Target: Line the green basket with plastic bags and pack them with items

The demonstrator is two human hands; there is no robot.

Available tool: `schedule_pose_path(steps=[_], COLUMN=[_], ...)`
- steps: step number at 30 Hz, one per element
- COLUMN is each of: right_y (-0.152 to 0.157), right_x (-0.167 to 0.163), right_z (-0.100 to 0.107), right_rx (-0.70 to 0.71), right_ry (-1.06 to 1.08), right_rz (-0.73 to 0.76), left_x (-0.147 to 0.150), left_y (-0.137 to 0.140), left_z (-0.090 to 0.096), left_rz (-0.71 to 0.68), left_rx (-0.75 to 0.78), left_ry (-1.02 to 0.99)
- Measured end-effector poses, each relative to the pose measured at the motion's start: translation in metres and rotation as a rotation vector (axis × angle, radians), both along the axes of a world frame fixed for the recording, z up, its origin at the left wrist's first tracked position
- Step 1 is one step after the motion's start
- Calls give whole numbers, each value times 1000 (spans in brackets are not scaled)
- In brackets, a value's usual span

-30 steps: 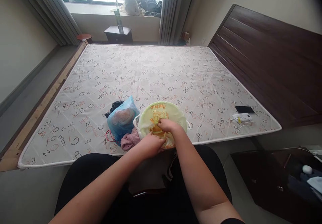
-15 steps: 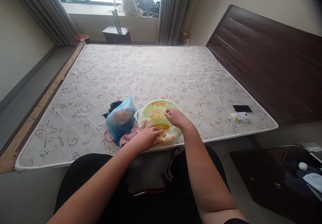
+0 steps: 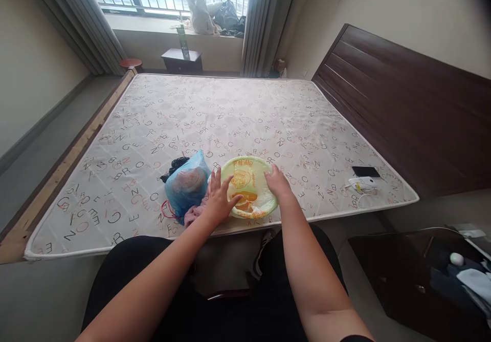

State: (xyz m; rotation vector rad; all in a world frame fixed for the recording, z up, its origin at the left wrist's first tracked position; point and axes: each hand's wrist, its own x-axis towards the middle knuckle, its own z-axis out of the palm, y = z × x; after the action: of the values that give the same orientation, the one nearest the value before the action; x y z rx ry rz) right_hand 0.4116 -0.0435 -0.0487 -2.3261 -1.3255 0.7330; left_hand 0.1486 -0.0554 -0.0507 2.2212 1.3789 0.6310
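A round, light-green basin (image 3: 250,158) rests near the mattress's front edge. Lining it is a thin, pale plastic bag (image 3: 264,198) with orange print, drawn over the rim. My left hand (image 3: 218,198) is at the basin's left side, fingers spread and thumb pointing inward over it. At the right rim is my right hand (image 3: 278,182), its thumb inside and its fingers closed round the lined edge. Left of the basin lies a blue plastic bag (image 3: 187,183) with something pinkish in it. A pink cloth (image 3: 194,214) is partly hidden behind my left wrist.
The letter-printed mattress (image 3: 230,111) fills the middle. A black phone (image 3: 365,171) and a white device with a cable (image 3: 362,184) lie to the right. A dark wooden headboard (image 3: 395,91) stands at right, and a dark nightstand (image 3: 391,265) is lower right. Black plastic (image 3: 177,165) lies behind the blue bag.
My right hand has moved from inside the basin out to its right rim. My left hand has lifted and opened at the left side. The camera view has tilted up slightly.
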Motion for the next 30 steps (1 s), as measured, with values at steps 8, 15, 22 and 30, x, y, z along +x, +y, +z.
schedule_pose_path(steps=[8, 15, 22, 30], right_y=[4, 4, 7, 6], right_x=[1, 3, 0, 0], right_z=[-7, -6, 1, 8], right_rx=[72, 67, 17, -57], right_ry=[103, 117, 121, 194], right_rz=[-69, -67, -39, 23], left_x=[6, -2, -10, -25], left_y=[5, 8, 6, 24], left_z=[-23, -20, -22, -2], left_rz=[79, 39, 50, -87], left_rx=[-117, -120, -120, -117], left_ry=[-148, -101, -61, 157])
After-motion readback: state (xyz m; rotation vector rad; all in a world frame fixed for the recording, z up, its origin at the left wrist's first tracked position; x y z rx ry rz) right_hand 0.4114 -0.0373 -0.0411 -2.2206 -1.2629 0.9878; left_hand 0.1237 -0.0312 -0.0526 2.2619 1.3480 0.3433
